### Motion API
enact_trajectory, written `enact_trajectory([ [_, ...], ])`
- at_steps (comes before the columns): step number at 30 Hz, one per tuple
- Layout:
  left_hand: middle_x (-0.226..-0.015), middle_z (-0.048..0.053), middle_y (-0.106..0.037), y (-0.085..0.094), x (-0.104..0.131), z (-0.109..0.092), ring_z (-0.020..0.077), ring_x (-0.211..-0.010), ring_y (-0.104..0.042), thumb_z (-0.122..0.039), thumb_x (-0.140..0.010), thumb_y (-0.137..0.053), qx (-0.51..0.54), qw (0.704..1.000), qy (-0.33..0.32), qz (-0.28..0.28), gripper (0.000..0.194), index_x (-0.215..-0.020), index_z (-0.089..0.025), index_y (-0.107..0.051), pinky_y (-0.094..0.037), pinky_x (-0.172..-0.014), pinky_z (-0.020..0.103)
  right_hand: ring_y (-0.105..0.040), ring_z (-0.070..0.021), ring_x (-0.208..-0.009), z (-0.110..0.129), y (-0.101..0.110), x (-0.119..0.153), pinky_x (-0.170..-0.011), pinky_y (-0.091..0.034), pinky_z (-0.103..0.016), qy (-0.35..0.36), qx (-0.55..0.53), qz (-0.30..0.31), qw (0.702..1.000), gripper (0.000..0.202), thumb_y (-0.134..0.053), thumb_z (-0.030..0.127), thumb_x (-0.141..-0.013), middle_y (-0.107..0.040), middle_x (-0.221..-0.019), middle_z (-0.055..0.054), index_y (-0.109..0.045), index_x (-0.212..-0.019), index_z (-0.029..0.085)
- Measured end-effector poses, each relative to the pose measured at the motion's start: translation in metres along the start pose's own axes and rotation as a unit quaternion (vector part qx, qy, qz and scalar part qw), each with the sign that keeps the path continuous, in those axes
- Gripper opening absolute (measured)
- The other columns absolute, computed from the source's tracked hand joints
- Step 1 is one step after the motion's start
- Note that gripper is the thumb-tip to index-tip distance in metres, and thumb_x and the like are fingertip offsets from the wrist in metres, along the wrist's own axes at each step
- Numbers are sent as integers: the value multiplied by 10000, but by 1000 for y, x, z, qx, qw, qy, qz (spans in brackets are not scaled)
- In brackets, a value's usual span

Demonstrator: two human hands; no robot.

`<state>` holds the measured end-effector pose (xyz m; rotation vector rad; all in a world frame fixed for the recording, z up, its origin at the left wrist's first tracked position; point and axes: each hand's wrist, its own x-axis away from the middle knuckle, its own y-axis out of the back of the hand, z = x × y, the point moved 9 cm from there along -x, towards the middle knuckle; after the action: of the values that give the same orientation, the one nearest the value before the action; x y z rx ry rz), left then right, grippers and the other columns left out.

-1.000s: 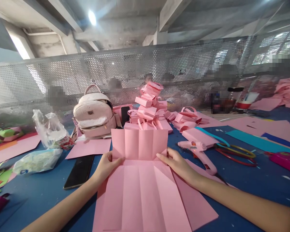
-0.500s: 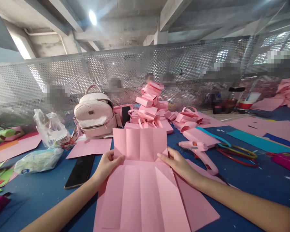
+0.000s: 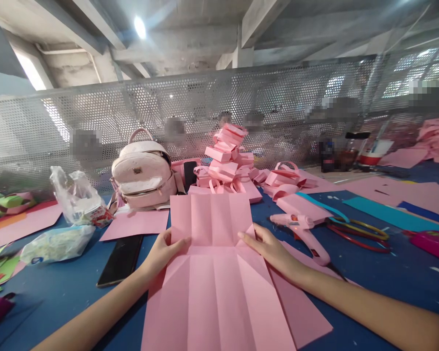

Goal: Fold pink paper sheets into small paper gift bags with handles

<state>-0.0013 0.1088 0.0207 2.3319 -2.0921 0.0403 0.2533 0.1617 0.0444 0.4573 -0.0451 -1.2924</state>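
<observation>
A pink sheet of paper (image 3: 219,292), creased into long panels, stretches toward me, its far end folded up along a crosswise line. My left hand (image 3: 168,251) pinches its left edge near that fold, thumb in front and fingers behind. On the opposite edge my right hand (image 3: 265,248) grips at about the same height, thumb on the front face. More pink sheets (image 3: 303,307) lie beneath on the right. A pink glue gun (image 3: 305,231) rests just beyond my right hand, and a black phone (image 3: 120,261) lies left of my left hand.
A pale backpack (image 3: 144,170) and a pile of folded pink paper pieces (image 3: 227,161) stand at the back. Plastic bags (image 3: 60,243) lie at left. Red and yellow rings (image 3: 362,234), teal strips (image 3: 384,214) and a magenta device (image 3: 433,243) occupy the right. A perforated metal screen (image 3: 205,97) rises behind.
The near part of the creased sheet has shifted slightly to the right, and its raised far end has tilted a little. Both hands keep their hold in nearly the same place.
</observation>
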Motion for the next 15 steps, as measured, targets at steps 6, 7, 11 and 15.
enact_trajectory([
  [6,-749,33,-703,1,-5,0,178,-672,-650,-508,-627,-850,-24,1000,8,15,448,-820,-153,-657,-487,-614,250,-415,-143,-606,0,-1,0,-563,-362,-268,8,6,5,1000,436,-620,562,-815,-410,-610,48,-398,-638,232],
  [7,-729,30,-693,2,-6,0,179,-662,-642,-509,-619,-852,-33,999,7,17,449,-803,-152,-650,-480,-608,253,-407,-142,-602,0,-1,-1,-553,-354,-266,10,8,5,1000,444,-623,568,-813,-403,-607,50,-394,-635,233],
  [11,-626,-2,-620,4,-11,0,145,-579,-557,-496,-616,-838,-66,998,-4,19,415,-696,-163,-604,-410,-557,238,-342,-125,-564,-3,-3,-2,-517,-295,-262,13,18,13,1000,493,-620,586,-809,-329,-583,65,-334,-609,238],
  [15,-562,-35,-538,1,-12,-1,103,-516,-447,-477,-655,-794,-76,997,-22,24,393,-627,-179,-541,-327,-523,221,-323,-120,-550,-6,-6,0,-506,-281,-263,9,24,32,999,483,-583,584,-843,-308,-585,68,-332,-616,239],
])
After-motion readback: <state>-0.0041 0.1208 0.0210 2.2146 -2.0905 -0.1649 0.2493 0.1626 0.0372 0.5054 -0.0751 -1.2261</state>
